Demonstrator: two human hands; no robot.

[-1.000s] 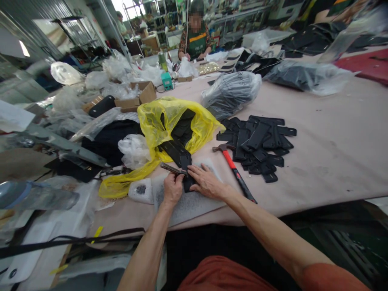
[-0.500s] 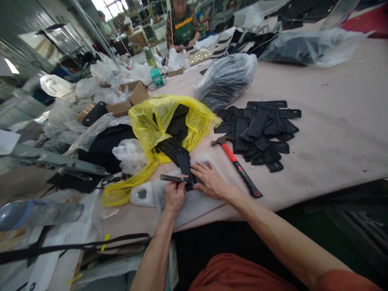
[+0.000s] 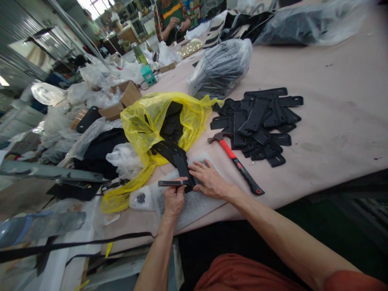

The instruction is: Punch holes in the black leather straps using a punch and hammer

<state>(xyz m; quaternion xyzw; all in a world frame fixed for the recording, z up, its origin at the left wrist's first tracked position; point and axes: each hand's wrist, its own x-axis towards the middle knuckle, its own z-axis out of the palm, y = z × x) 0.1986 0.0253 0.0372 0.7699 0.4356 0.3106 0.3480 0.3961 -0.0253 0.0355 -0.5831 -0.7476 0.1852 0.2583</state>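
Observation:
My left hand (image 3: 173, 201) is closed around a dark, narrow metal bar tool (image 3: 168, 183), whose tip meets a black strap piece (image 3: 181, 165). The exact kind of tool does not show. My right hand (image 3: 209, 180) lies with spread fingers at the right edge of that piece, touching it. Under both hands is a speckled grey board (image 3: 203, 208). More black pieces come out of a yellow plastic bag (image 3: 133, 115) just behind. To the right, a claw hammer (image 3: 238, 163) with a red and black handle rests on the table.
A pile of black strap pieces (image 3: 257, 121) lies beyond the hammer. Behind it stands a clear bag of dark pieces (image 3: 222, 66). Crumpled clear plastic bags and an open cardboard box (image 3: 129, 95) crowd the left. Across the table sits a person (image 3: 172, 22).
The camera view has shifted a little. The bar tool now lies more level in my left hand. My right hand stays on the strap piece. The person opposite has raised their hands.

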